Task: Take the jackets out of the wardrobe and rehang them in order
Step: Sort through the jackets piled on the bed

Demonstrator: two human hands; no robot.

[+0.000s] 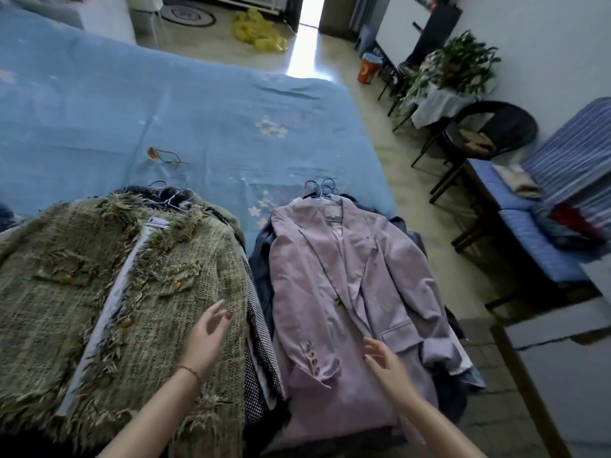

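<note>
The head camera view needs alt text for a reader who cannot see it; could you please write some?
Two piles of jackets on hangers lie on a blue bed, a green tweed jacket topping the left pile and a lilac blazer the right. The person's left hand and right hand are open above them, holding nothing.
</note>
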